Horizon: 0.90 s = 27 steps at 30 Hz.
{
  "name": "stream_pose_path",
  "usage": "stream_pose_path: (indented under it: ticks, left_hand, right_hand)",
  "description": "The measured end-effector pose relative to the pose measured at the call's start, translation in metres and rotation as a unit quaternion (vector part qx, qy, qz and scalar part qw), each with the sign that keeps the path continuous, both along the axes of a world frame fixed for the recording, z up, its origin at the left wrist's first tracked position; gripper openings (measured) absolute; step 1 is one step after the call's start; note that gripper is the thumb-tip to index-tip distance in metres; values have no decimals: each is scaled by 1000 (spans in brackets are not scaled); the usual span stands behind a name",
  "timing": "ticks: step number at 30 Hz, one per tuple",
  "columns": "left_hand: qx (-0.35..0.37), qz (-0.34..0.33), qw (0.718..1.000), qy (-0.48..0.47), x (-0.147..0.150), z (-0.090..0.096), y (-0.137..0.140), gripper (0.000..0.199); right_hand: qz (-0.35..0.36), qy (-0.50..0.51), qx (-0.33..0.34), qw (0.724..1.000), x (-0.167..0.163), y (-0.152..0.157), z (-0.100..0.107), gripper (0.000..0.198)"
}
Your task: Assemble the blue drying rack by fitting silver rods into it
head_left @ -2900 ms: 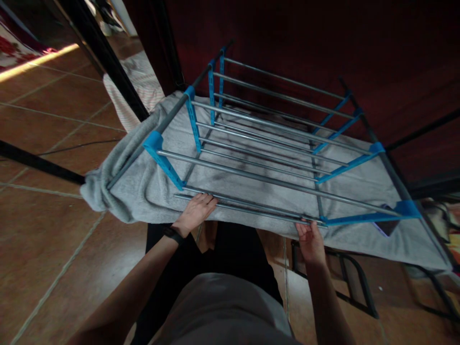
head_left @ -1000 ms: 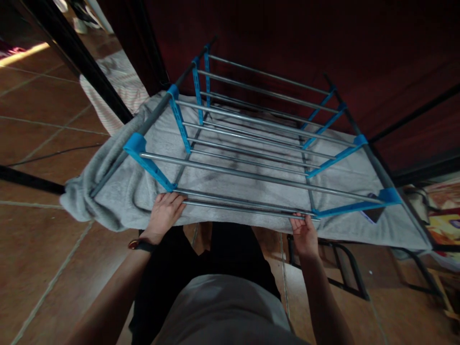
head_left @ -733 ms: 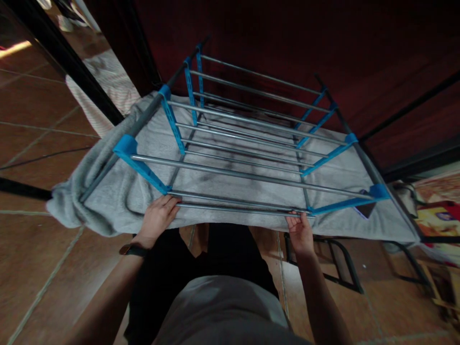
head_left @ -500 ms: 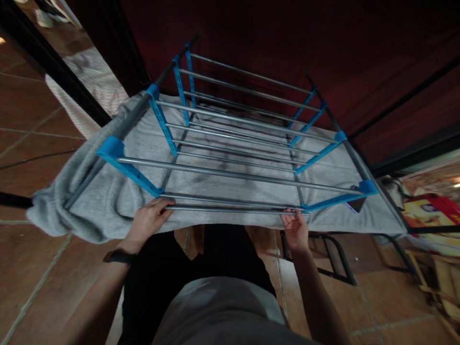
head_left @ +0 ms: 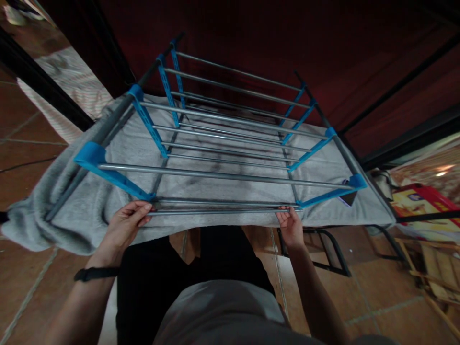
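Observation:
A shoe-rack frame (head_left: 226, 177) of grey metal tubes and blue plastic side pieces lies on a grey blanket. Along its near edge, a thin metal rod (head_left: 215, 212) runs parallel to the rack's lowest front tube. My left hand (head_left: 127, 223) is closed in a pinch at the rod's left end, just below a blue side piece (head_left: 118, 182). At the other end, my right hand (head_left: 290, 227) has its fingers curled under the rod, near the right blue side piece (head_left: 323, 195). The rod's exact right tip is hard to make out.
The grey blanket (head_left: 86, 230) covers a low surface in front of me and bunches at the left. A small dark object (head_left: 348, 197) lies on it at the right. A dark red panel (head_left: 230, 28) stands behind. A red and yellow package (head_left: 420, 206) is at far right.
My left hand has slid left to the rod's end, its thumb now on top. My right hand stays at the right end. The view has shifted slightly.

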<state>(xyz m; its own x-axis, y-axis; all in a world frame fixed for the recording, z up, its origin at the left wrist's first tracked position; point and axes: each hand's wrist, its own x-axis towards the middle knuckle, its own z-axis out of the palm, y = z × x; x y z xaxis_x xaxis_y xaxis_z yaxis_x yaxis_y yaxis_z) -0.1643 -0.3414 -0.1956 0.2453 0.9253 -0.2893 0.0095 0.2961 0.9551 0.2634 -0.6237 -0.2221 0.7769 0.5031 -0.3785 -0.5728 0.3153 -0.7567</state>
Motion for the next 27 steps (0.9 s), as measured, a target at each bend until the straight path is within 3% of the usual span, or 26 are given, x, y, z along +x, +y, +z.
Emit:
stream_pose_path:
  ticks: [10, 19, 27]
  left_hand:
    - [-59, 14, 986, -153, 16, 3, -10, 26]
    - [-86, 22, 986, -141, 16, 2, -11, 9]
    - [-71, 15, 992, -102, 16, -2, -12, 16]
  right_hand:
    - [-5, 0, -13, 1000, 0, 2, -2, 9]
    - [3, -10, -8, 1000, -2, 2, -2, 14]
    - [14, -16, -21, 1000, -1, 3, -1, 20]
